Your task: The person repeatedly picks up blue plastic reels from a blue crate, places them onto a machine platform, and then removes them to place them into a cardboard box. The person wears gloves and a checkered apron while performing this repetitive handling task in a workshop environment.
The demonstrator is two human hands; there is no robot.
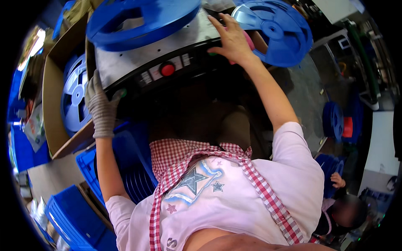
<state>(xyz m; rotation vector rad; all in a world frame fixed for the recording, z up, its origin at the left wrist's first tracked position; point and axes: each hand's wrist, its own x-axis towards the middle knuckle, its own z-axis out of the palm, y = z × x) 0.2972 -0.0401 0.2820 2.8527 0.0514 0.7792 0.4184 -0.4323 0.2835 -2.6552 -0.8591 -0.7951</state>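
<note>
A machine with a metal top point(117, 67) and a dark, curved front panel stands before me. My left hand point(101, 109), in a grey knit glove, rests at its left end with the fingers stretched up and the thumb at a green button point(122, 93). At the right end my bare right hand point(235, 42) has its fingers spread over the top edge, the thumb by another green button point(212, 53). A red button point(167, 69) sits between them on the panel. Above the metal top is a large blue plastic reel point(146, 27). Something pink point(248, 41) shows behind my right hand.
Another blue reel point(293, 21) lies right of the machine. At the left, a cardboard box point(52, 104) holds a blue reel point(76, 95). Blue crates point(73, 217) stand at the lower left. A person point(335, 217) is at the lower right, near stacked blue reels point(328, 167).
</note>
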